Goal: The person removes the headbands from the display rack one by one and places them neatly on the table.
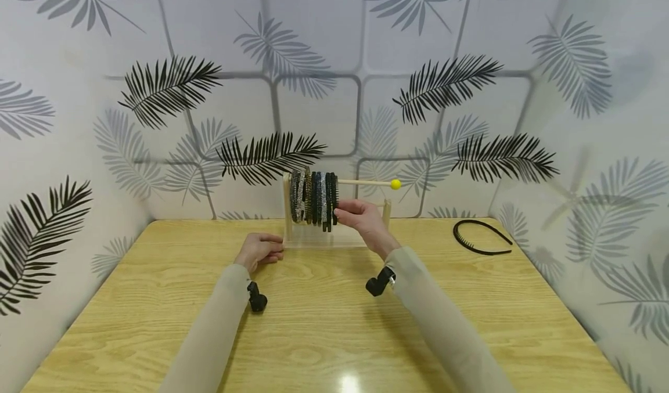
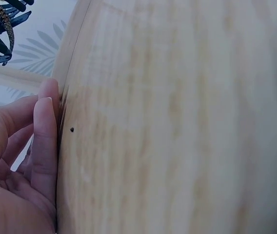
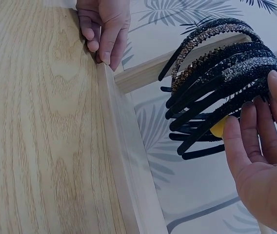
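A wooden headband stand (image 1: 287, 210) sits at the back of the table, with a row of headbands (image 1: 315, 198) hanging on its rod toward the left end. Some bands are plain black; others glitter in silver or bronze. My right hand (image 1: 364, 222) pinches the outermost black headband (image 1: 335, 191) between thumb and fingers, at the row's right side. The rod's yellow ball end (image 1: 395, 184) sticks out to the right. Down at the stand's left foot, my left hand (image 1: 260, 249) holds the end of the base (image 3: 110, 92) with its fingertips.
A separate black headband (image 1: 456, 231) with small comb teeth lies on the right of the wooden table (image 1: 324, 323). Leaf-patterned covering (image 1: 324, 114) rises close behind the stand and along both sides. Each wrist wears a small black camera.
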Motion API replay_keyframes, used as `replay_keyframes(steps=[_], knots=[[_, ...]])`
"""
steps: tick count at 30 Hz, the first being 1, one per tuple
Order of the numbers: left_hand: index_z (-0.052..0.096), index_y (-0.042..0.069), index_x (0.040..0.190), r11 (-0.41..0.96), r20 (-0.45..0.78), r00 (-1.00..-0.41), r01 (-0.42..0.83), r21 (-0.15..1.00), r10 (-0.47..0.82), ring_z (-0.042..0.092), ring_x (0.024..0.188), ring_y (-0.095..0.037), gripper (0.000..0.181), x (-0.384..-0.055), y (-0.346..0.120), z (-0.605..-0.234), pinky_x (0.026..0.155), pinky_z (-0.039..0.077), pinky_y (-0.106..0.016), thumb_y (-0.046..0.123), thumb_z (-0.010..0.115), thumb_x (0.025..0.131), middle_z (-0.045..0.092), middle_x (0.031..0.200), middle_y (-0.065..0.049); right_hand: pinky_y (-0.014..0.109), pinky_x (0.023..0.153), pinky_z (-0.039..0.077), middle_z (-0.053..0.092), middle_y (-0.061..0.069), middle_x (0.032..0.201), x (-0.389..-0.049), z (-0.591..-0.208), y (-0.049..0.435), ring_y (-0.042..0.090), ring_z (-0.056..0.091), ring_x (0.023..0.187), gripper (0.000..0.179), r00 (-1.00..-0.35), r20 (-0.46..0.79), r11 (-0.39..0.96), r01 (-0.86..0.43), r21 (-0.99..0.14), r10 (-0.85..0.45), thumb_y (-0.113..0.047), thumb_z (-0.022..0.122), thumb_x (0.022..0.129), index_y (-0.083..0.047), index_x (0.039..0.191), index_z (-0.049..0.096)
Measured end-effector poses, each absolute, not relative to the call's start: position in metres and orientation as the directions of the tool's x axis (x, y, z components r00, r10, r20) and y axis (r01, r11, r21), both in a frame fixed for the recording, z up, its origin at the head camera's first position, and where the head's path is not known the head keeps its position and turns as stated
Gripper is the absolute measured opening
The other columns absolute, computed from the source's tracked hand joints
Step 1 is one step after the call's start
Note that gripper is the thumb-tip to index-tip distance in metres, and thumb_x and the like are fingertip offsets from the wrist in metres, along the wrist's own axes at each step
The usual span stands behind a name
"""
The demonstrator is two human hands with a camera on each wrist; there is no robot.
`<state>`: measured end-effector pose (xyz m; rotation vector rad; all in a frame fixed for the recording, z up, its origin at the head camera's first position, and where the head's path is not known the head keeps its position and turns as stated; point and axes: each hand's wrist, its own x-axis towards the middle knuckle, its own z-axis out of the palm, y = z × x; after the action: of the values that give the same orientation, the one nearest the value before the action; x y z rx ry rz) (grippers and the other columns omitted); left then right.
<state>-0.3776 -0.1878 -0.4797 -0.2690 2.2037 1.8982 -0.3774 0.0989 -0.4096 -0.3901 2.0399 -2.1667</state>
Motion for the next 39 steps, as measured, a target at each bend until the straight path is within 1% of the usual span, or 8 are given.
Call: replay_keyframes(steps=[3, 9, 14, 20, 27, 31, 34, 39], knots=[[0.061, -0.002, 0.130, 0.150, -0.286, -0.958, -0.282, 0.948, 0.001, 0.071, 0.069, -0.011, 0.037, -0.377, -0.187, -0.481, 0.063, 0.060, -0.025, 0.005, 0.065, 0.094, 0.072, 0.109, -0.018, 0.051, 0.109, 0.043, 0.061, 0.017, 0.126, -0.378, -0.411, 0.098, 0.017, 0.064, 0.102, 0.041, -0.960, 0.075, -0.064, -0.059, -0.996, -0.270, -0.009, 0.066, 0.094, 0.002, 0.133, 0.057], [0.062, -0.001, 0.128, 0.149, -0.290, -0.957, -0.288, 0.946, -0.009, 0.071, 0.069, -0.012, 0.036, -0.377, -0.187, -0.481, 0.063, 0.060, -0.025, 0.004, 0.066, 0.093, 0.074, 0.103, -0.014, 0.049, 0.104, 0.048, 0.064, 0.004, 0.105, -0.381, -0.409, 0.094, 0.015, 0.065, 0.093, 0.034, -0.968, 0.065, -0.096, -0.043, -0.994, -0.243, -0.007, 0.068, 0.092, 0.003, 0.124, 0.061], [0.063, 0.000, 0.128, 0.149, -0.304, -0.953, -0.302, 0.941, -0.014, 0.072, 0.070, -0.012, 0.035, -0.377, -0.186, -0.480, 0.063, 0.060, -0.025, 0.005, 0.066, 0.093, 0.074, 0.103, -0.014, 0.050, 0.103, 0.049, 0.064, 0.000, 0.100, -0.380, -0.406, 0.095, 0.013, 0.065, 0.091, 0.029, -0.967, 0.075, -0.086, -0.055, -0.995, -0.245, -0.009, 0.067, 0.093, 0.001, 0.120, 0.062], [0.063, 0.000, 0.128, 0.154, -0.297, -0.955, -0.296, 0.943, -0.022, 0.071, 0.068, -0.011, 0.035, -0.377, -0.187, -0.480, 0.063, 0.060, -0.025, 0.005, 0.066, 0.093, 0.074, 0.099, -0.011, 0.048, 0.102, 0.050, 0.065, 0.000, 0.101, -0.380, -0.403, 0.098, 0.014, 0.064, 0.094, 0.029, -0.964, 0.107, -0.078, -0.091, -0.993, -0.242, -0.008, 0.065, 0.094, 0.003, 0.121, 0.061], [0.062, -0.001, 0.129, 0.158, -0.289, -0.957, -0.287, 0.945, -0.010, 0.071, 0.070, -0.012, 0.036, -0.376, -0.187, -0.479, 0.064, 0.060, -0.026, 0.005, 0.065, 0.093, 0.074, 0.102, -0.013, 0.039, 0.100, 0.053, 0.063, 0.005, 0.112, -0.381, -0.402, 0.104, 0.024, 0.060, 0.112, 0.035, -0.969, 0.090, -0.028, -0.086, -0.996, -0.228, -0.010, 0.062, 0.097, 0.003, 0.129, 0.058], [0.061, -0.001, 0.130, 0.157, -0.286, -0.958, -0.283, 0.946, -0.001, 0.071, 0.071, -0.012, 0.037, -0.374, -0.186, -0.477, 0.065, 0.060, -0.026, 0.005, 0.065, 0.094, 0.073, 0.105, -0.015, 0.038, 0.100, 0.052, 0.062, 0.007, 0.115, -0.382, -0.401, 0.108, 0.017, 0.059, 0.107, 0.037, -0.969, 0.109, -0.005, -0.111, -0.994, -0.220, -0.009, 0.059, 0.099, 0.005, 0.133, 0.055], [0.060, -0.002, 0.131, 0.160, -0.284, -0.959, -0.280, 0.947, 0.002, 0.071, 0.071, -0.011, 0.037, -0.373, -0.186, -0.476, 0.066, 0.060, -0.026, 0.005, 0.064, 0.094, 0.072, 0.108, -0.017, 0.038, 0.100, 0.051, 0.061, 0.004, 0.111, -0.383, -0.400, 0.111, 0.013, 0.057, 0.104, 0.038, -0.972, 0.122, -0.007, -0.123, -0.992, -0.200, -0.009, 0.057, 0.099, 0.005, 0.134, 0.053], [0.060, -0.002, 0.130, 0.160, -0.289, -0.957, -0.286, 0.945, -0.002, 0.071, 0.071, -0.011, 0.036, -0.374, -0.186, -0.477, 0.066, 0.060, -0.025, 0.005, 0.064, 0.094, 0.071, 0.112, -0.019, 0.037, 0.097, 0.049, 0.056, 0.001, 0.110, -0.387, -0.401, 0.118, 0.016, 0.054, 0.107, 0.031, -0.978, 0.120, -0.029, -0.117, -0.993, -0.168, -0.011, 0.055, 0.101, 0.001, 0.129, 0.053]])
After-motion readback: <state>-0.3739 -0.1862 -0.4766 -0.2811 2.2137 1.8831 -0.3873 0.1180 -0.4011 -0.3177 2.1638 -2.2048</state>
